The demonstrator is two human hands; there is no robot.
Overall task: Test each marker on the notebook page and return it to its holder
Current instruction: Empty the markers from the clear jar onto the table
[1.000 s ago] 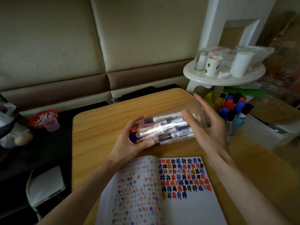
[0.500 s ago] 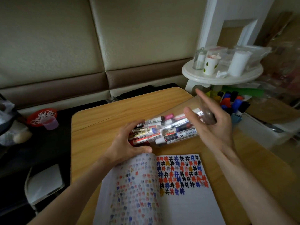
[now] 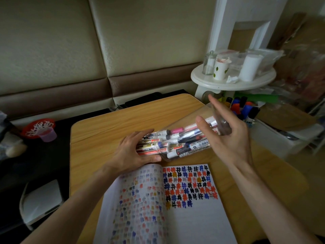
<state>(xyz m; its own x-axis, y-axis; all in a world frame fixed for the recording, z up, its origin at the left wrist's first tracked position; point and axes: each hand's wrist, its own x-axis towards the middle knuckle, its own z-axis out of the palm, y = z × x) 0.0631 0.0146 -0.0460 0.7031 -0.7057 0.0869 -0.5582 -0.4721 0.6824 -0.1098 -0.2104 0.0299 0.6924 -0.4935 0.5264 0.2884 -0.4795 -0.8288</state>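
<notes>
A clear plastic holder point(image 3: 191, 121) lies tilted on the wooden table point(image 3: 123, 120), its base raised at the right and its mouth low at the left. Several markers point(image 3: 184, 145) fill it, and their ends stick out of the mouth. My left hand point(image 3: 130, 152) cups those ends, with the thumb beneath and the fingers over the top. My right hand point(image 3: 228, 138) grips the raised base between thumb and fingers. An open notebook point(image 3: 184, 217) lies in front, its right page covered with coloured hash marks at the top.
A second holder of markers point(image 3: 242, 108) stands just past the table's right edge. Above it, a white round shelf point(image 3: 232, 81) carries cups and jars. A red bowl point(image 3: 37, 127) and a purple cup point(image 3: 47, 135) sit at the left on a dark surface.
My right hand has lifted the holder's base higher, so it tilts more steeply. The markers have slid out toward my left hand, which stays at the mouth.
</notes>
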